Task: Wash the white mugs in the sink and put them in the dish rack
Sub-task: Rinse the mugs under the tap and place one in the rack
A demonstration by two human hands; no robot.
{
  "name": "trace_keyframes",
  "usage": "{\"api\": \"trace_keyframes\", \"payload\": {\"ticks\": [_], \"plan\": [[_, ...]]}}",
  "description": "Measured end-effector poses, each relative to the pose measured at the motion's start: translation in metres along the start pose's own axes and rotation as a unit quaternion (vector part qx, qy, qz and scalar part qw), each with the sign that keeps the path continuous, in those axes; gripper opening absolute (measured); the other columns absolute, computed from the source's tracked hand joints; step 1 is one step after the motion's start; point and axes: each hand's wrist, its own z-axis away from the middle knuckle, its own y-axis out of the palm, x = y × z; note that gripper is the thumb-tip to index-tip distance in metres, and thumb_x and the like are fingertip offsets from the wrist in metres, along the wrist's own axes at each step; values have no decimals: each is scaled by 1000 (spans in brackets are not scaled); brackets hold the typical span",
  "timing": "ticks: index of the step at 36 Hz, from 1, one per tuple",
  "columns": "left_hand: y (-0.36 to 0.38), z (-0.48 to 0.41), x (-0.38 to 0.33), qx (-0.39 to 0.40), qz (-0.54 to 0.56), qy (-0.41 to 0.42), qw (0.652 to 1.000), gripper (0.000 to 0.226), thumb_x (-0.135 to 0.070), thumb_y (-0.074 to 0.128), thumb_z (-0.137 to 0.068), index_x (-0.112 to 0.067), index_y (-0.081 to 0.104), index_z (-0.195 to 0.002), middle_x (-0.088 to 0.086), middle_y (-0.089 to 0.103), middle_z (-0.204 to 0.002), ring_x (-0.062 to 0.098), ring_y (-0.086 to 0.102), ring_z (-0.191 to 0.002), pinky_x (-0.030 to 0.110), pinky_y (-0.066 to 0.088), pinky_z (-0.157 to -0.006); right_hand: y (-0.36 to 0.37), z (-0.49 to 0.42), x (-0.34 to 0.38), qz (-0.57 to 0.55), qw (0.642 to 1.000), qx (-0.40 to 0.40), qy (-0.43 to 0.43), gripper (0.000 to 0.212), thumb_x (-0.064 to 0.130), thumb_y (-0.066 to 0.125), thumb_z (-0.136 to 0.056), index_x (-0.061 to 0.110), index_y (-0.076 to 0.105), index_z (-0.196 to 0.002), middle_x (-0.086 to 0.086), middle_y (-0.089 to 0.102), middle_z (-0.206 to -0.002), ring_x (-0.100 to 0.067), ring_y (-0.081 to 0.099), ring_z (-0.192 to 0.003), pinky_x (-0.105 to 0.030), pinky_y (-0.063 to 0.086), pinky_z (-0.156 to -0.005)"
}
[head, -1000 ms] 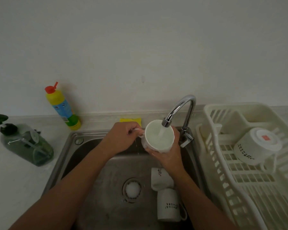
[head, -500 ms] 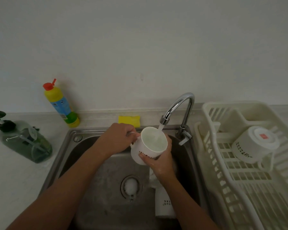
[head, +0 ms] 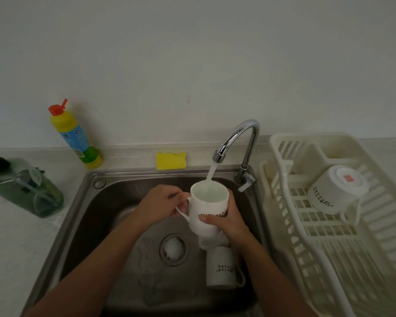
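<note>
**A:** Where is the mug, and how is it held?

**B:** The mug (head: 209,211) is held over the sink (head: 87,202), mouth up under the stream from the tap (head: 238,138). Its handle is pinched by the left grip (head: 157,205). Its body is clasped by the right grip (head: 229,219), with fingers curled round the printed side.

**A:** How is its long axis set, and where does the rack lie?

**B:** The axis is set near upright, with the base tipped slightly nearer. The rack (head: 325,229) stands to the right, just beside the sink. The right grip is therefore judged the nearer one, and the handle points left, away from the rack.

**A:** Can any writing be read?

**B:** Dark lettering is seen on the mug and on the racked mug (head: 336,189), but none can be read. A small red mark is shown on the racked mug's base. The blue label on the bottle (head: 74,136) is too blurred.
</note>
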Motion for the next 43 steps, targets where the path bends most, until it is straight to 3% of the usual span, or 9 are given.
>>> {"api": "trace_keyframes", "payload": {"ticks": [3,8,12,16,21,32,37,41,43], "plan": [[7,3,3,2,61,-11,998,30,-20,57,-100,-16,70,-74,1,72,-69,18,68,-62,29,57,-67,-9,0,4,18,1000,12,-1,87,21,87,-59,43,40,-128,13,56,-126,-3,56,-113,-28,53,-89],[14,6,8,6,135,-26,991,30,-18,53,-101,-9,70,-79,4,73,-74,19,68,-68,31,58,-71,-20,-1,16,55,998,15,-9,88,22,90,-58,40,43,-131,18,57,-125,-1,55,-114,-29,51,-93],[20,6,10,13,206,-36,978,29,-14,52,-101,-6,70,-80,4,71,-73,17,67,-70,27,57,-68,-26,-3,26,98,995,21,-26,88,24,91,-60,38,43,-131,18,56,-124,1,54,-112,-25,49,-89],[23,2,16,24,249,-35,968,26,-13,52,-101,-2,71,-86,8,71,-79,22,68,-78,37,58,-78,-30,-4,36,131,990,19,-49,86,19,92,-59,37,44,-128,18,55,-122,8,53,-106,-15,46,-82],[24,-2,13,33,292,-29,955,25,-11,52,-100,5,69,-91,12,71,-84,19,69,-81,29,59,-73,-33,-8,44,173,981,2,-90,91,25,94,-53,37,46,-129,19,56,-123,2,54,-111,-19,46,-85],[22,-12,10,33,282,7,959,23,-11,50,-101,1,70,-99,22,70,-101,26,69,-96,33,59,-87,-35,-16,51,237,957,-40,-160,94,38,89,-48,37,44,-130,14,53,-123,-13,53,-115,-46,48,-95],[17,-17,12,35,247,19,968,26,-16,55,-100,5,69,-106,21,71,-106,27,70,-102,33,56,-92,-34,-17,49,242,952,-58,-180,95,36,90,-50,39,42,-133,14,52,-127,-16,51,-119,-48,47,-95],[14,-18,8,9,200,46,979,19,-13,58,-99,0,71,-98,6,73,-87,10,69,-83,20,54,-77,-32,-20,51,253,943,-69,-205,93,37,90,-53,39,42,-132,16,51,-127,-16,50,-119,-48,45,-97],[13,-18,6,-3,204,54,978,19,-9,56,-99,3,70,-102,11,74,-90,9,70,-82,17,54,-76,-30,-24,50,252,942,-73,-210,94,38,91,-54,41,41,-133,16,50,-127,-16,48,-121,-48,44,-98]]}}
